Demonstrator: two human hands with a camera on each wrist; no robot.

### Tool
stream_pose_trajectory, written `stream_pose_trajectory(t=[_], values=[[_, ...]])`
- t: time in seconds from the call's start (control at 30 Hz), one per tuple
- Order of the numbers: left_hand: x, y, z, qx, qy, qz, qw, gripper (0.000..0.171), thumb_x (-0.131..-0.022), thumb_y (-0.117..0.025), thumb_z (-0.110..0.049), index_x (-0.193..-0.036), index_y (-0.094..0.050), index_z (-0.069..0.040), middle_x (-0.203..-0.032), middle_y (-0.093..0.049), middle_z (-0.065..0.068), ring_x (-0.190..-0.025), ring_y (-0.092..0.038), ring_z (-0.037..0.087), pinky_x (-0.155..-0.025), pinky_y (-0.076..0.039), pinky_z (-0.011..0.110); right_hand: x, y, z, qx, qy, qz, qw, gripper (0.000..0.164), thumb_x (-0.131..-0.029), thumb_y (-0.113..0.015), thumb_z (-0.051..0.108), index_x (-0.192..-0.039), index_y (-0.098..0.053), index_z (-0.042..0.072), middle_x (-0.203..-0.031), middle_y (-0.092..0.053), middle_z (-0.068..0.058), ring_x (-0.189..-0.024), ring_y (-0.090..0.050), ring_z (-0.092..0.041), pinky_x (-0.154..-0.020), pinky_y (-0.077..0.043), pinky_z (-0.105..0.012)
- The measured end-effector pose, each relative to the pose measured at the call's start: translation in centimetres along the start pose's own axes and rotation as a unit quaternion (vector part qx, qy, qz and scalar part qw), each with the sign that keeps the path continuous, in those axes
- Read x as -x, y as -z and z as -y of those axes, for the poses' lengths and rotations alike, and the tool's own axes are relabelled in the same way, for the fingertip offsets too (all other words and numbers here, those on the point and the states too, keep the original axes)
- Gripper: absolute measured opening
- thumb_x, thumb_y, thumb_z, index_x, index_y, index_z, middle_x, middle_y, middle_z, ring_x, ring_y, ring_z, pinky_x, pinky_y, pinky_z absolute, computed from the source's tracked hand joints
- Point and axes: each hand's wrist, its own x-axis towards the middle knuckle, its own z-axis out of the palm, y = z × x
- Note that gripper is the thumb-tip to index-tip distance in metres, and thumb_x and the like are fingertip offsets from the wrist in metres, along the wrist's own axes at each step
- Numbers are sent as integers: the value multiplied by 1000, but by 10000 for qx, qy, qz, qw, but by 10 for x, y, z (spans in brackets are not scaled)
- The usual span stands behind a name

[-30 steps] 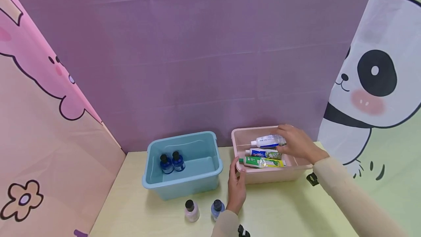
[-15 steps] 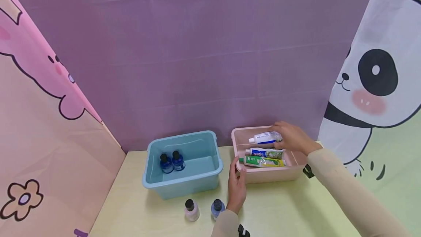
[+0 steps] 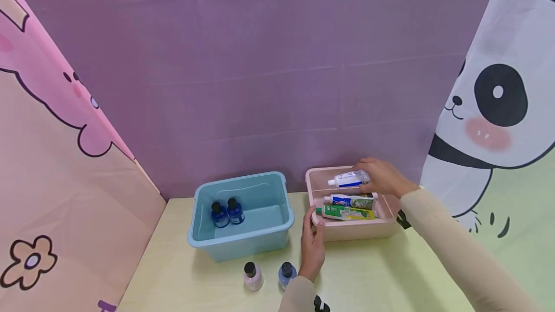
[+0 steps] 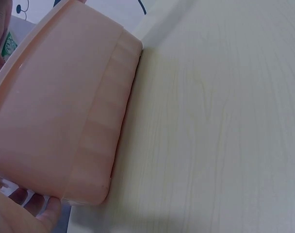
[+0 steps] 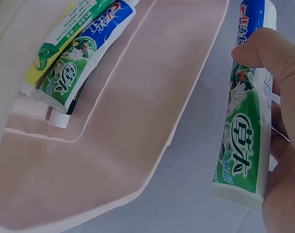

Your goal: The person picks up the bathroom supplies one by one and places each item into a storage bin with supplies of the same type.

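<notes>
My right hand (image 3: 381,177) holds a toothpaste tube (image 3: 350,178) over the back of the pink plastic bin (image 3: 360,231), cap pointing left. In the right wrist view, thumb and fingers grip this tube (image 5: 242,131), which has a green and blue face. Below it in the bin lie a blue-and-green toothpaste tube (image 3: 350,201) and a green-and-yellow toothpaste tube (image 3: 347,213). Part of another, dark item (image 5: 75,103) shows under them. My left hand (image 3: 312,252) holds the bin's front left corner. In the left wrist view its fingers (image 4: 51,211) touch the bin's end wall.
Left of the pink bin stands a light blue bin (image 3: 243,244) with two dark blue bottles (image 3: 227,213) inside. In front, a pink bottle (image 3: 253,280) and a blue bottle (image 3: 286,276) stand on the pale wooden table (image 3: 173,273). A purple cloth (image 3: 260,85) hangs behind.
My right hand has lifted its toothpaste tube slightly and moved it left and back, away from the other tubes. My left hand has stayed on the bin's corner.
</notes>
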Motion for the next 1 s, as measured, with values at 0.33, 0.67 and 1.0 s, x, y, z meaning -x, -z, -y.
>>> stream_pose_trajectory(t=[0.33, 0.67, 1.0], values=[[-2, 1, -1, 60, 9, 9, 10000, 49, -110, -47, -33, -154, -32, -46, -168, -30, 1, -153, -35, 33, -118, -38, 56, -13, -4, -3, -112, -77, 96, 9999, 55, -81, -84, 22, -131, -67, 7, -143, -59, -21, -136, -51, -45, -111, -41, -65], [0, 1, -1, -5, 71, -36, 10000, 49, -110, -47, -32, -153, -32, -50, -169, -29, 0, -153, -35, 34, -118, -38, 57, -19, -17, -10, -178, -292, 193, 9992, 55, -83, -83, 23, -133, -67, 9, -148, -54, -24, -139, -47, -47, -112, -39, -68], [2, 1, -3, 39, 184, -6, 9998, 49, -109, -48, -37, -153, -32, -51, -168, -29, -4, -154, -33, 31, -120, -37, 56, -22, -27, -22, -225, -364, 105, 9990, 57, -82, -83, 22, -134, -65, 7, -148, -54, -24, -139, -47, -47, -113, -38, -67]])
